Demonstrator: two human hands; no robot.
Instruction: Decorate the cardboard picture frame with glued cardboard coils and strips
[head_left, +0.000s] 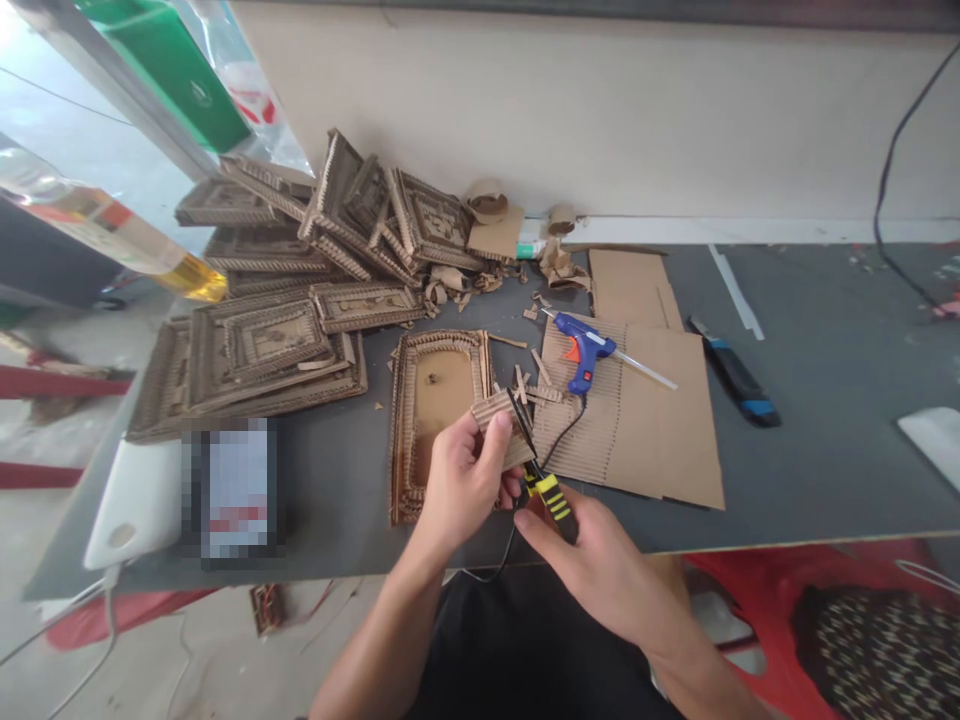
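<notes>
Near the middle, the left hand (454, 490) is closing in a pinch around a small piece of ribbed brown cardboard (491, 406), its thumb pressing on the upper face and its fingers curling beneath. From the near right, the right hand (600, 560) is wrapping around the handles of a black-and-yellow cutting tool (555, 500), apparently scissors, and its dark blades are lying against the cardboard piece; how wide they are standing open, I can't tell. That piece is sitting just above the near right part of an arched, ribbed-edge cardboard panel (442, 385), which is resting on the dark grey tabletop (330, 510). Judging by the material, the piece is going to be feather-light and dry to the grip, fairly stiff along its ribs but bending easily across them, and a hard squeeze is likely crushing the flutes. The best hold is looking like a flat, gentle pinch on the broad face, well clear of the blades, while the tool is asking for a firm grasp on its thick handles. Farther right, a blue hot-glue gun with an orange trigger (589, 350) is lying on a large sheet of brown cardboard (664, 430); its nozzle is probably hot, so the blue grip is the place to take it. A blue-and-black utility knife (739, 380) is lying to the right of that, and to the far left, layered cardboard frames (274, 340) are stacking up, their fluted rims looking easy to dent.
</notes>
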